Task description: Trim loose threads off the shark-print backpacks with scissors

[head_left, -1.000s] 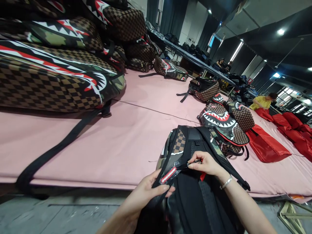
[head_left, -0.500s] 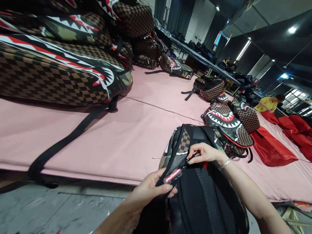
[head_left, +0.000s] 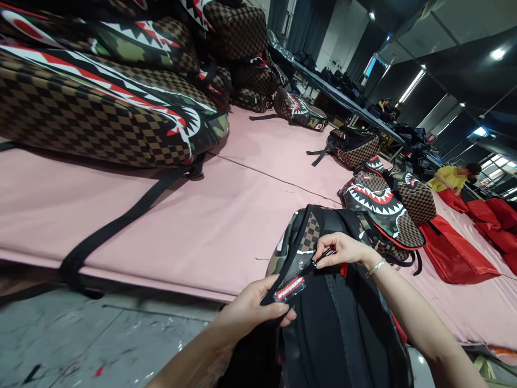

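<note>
A black backpack (head_left: pixel 335 328) with checkered and camouflage panels leans over the near edge of the pink-covered table, its back and straps toward me. My left hand (head_left: pixel 262 307) is closed on the edge of the bag beside a red label (head_left: pixel 290 289) under clear plastic. Higher up, my right hand (head_left: pixel 337 252) pinches a small black zipper pull (head_left: pixel 315 264) between thumb and fingertips. A bit of red material shows just below that hand. The lower end of the backpack runs out of view.
Large shark-mouth backpacks (head_left: pixel 121 118) are piled at the left, a black strap (head_left: pixel 129 215) hanging over the table edge. More backpacks (head_left: pixel 375 202) lie beyond mine, near red fabric bags (head_left: pixel 456 250). A person in yellow (head_left: pixel 448 178) works at the far right.
The whole view has shifted slightly, so the scene sits a little farther right. Both hands keep their holds, with hardly any movement against the backpack.
</note>
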A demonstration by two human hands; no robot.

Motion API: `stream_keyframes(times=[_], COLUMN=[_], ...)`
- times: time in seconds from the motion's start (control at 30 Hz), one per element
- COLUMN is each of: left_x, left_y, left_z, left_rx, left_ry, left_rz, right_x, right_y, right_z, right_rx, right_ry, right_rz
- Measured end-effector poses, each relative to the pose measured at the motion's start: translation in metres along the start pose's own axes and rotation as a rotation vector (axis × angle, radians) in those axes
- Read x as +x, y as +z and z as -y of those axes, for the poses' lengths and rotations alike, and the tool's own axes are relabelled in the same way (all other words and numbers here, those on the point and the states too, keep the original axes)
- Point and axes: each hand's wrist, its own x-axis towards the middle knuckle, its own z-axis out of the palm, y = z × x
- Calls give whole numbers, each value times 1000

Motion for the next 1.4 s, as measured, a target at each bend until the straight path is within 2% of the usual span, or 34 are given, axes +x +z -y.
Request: stream_keyframes(times=[0.3,0.7,1.07,1.13,1.23,1.3,1.4], left_x=[2,-1,1,-2,-9,-12,-11], left_y=[-1,10,13,13,13,12,10], left_z=[-5,-13,-7,-7,-10,-12,-12], left_rx=[-6,92,101,58,-56,-145,-207], left_ry=[-94,-77,-73,-61,-45,-40,-74], left_rz=[47,-42,-105,-109,-124,-138,-184], right_x=[5,6,6,4,-3,-11,-23], right_y=[6,19,31,33,33,29,23], right_z=[3,16,14,10,0,-10,-24], right_rx=[13,-50,-5,77,159,137,29], right_ry=[-10,-56,-81,-65,-51,-53,-55], right_rz=[78,117,101,54,-165,-308,-370])
